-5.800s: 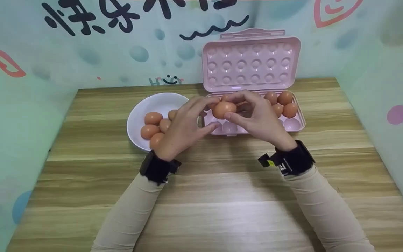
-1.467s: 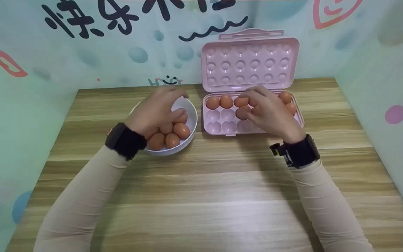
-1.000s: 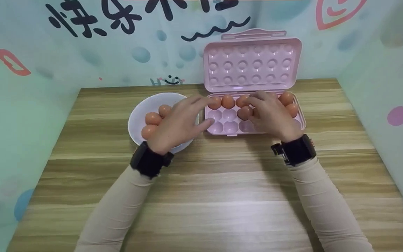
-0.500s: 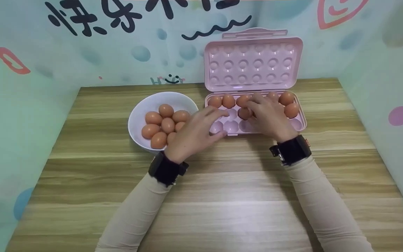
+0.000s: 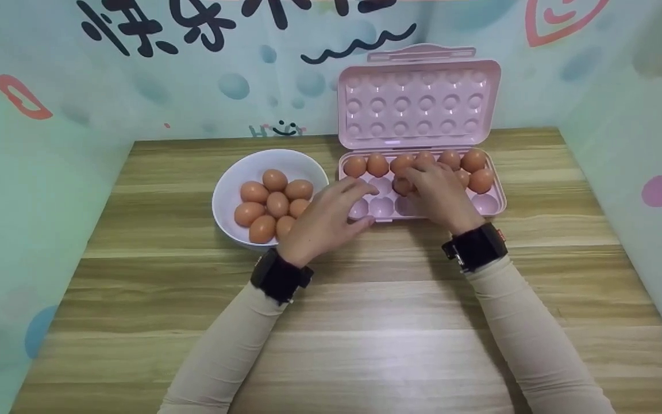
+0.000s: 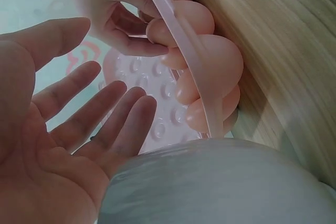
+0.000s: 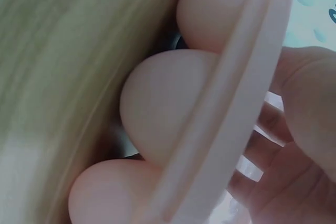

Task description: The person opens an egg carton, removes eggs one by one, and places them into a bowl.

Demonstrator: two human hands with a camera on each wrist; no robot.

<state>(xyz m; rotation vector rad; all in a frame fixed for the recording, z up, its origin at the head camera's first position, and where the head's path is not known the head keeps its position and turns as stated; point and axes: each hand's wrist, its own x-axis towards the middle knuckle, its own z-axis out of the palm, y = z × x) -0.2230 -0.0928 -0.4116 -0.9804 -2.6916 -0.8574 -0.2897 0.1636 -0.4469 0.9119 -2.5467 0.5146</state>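
Observation:
A pink egg carton stands with its lid raised; brown eggs fill the back row and part of the middle row of its lower half. My right hand reaches into the middle row and holds an egg there with curled fingers, which cover part of it. Over the carton's front left cups my left hand hovers, fingers apart, holding nothing. The left wrist view shows its open palm. A carton wall hides part of the right hand in the right wrist view.
Left of the carton, a white bowl holds several brown eggs, some partly behind the left hand. Both stand near the back of a wooden table. A printed backdrop rises behind.
The right hand has lowered an egg from above the carton into the middle row. The left hand went over the bowl, then came right and forward to the carton's front left.

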